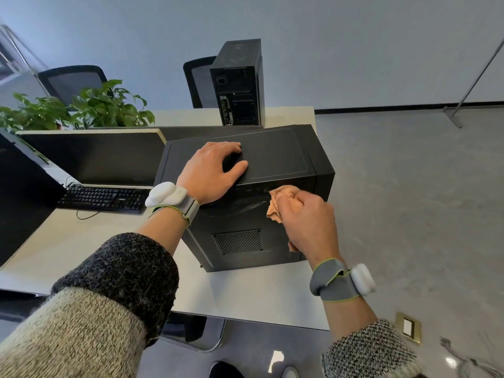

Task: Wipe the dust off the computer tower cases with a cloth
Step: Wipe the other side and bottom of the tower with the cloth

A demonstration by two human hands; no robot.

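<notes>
At frame centre: left hand (pixel 210 170) is lying spread on near tower case (pixel 272 154) | right hand (pixel 311 222) is gripping bunched orange cloth (pixel 281 199) against its side

Office, desks w/ monitor (pixel 90 156), keyboard (pixel 102 199), mesh chairs (pixel 72 81) (potted plants (pixel 109 105) too)

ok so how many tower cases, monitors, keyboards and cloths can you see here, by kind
tower cases: 2
monitors: 2
keyboard: 1
cloth: 1
total: 6
</notes>
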